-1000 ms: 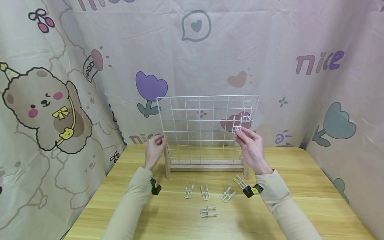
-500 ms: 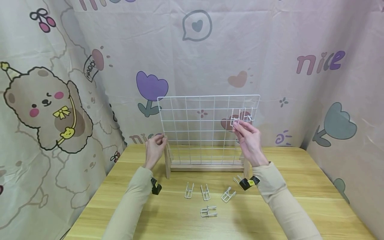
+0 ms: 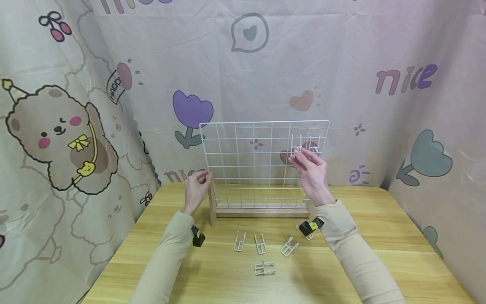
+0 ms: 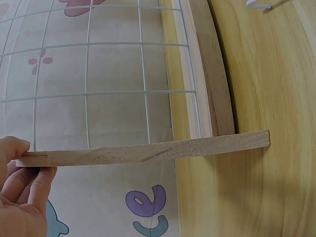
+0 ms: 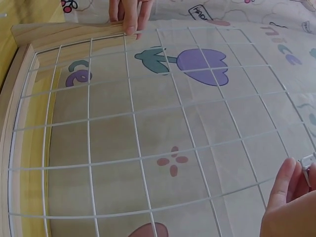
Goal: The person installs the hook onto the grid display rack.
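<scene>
A white wire grid stands upright in a wooden stand. My left hand grips the top of the stand's left post, thumb on one side and fingers on the other in the left wrist view. My right hand pinches a white wire hook at the grid's upper right. In the right wrist view only part of that hook shows between the fingertips. Just right of it, another white hook hangs on the grid, partly behind my right hand.
Several white hooks lie on the wooden table before the stand, among them one at the left, one nearest me and one partly under the right wrist's camera. A printed curtain hangs behind.
My right hand has moved up and slightly left along the grid with its hook, which now sits level with the hanging hook. My left hand has stayed on the post.
</scene>
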The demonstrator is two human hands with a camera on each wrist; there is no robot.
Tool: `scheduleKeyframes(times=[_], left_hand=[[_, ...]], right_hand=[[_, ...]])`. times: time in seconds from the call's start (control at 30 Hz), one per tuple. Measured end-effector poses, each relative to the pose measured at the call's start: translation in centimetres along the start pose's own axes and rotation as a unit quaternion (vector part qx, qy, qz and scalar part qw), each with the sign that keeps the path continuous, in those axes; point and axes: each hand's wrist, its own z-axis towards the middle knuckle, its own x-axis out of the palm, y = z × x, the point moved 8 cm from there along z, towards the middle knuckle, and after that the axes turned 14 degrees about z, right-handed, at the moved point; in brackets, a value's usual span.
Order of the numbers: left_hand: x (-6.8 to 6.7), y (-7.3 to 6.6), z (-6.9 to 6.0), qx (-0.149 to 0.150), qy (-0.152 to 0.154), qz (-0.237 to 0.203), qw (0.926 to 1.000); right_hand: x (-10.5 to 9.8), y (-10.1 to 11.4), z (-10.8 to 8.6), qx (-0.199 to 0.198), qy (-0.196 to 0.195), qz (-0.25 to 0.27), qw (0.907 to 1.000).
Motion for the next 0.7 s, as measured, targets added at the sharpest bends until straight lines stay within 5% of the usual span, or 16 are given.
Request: scheduleKeyframes(times=[0.7], left_hand=[[0.0, 0.0, 0.0, -0.001, -0.002, 0.001, 1.0000]], right_hand=[[-0.1, 0.1, 1.1, -0.063, -0.018, 0.024, 0.9975]])
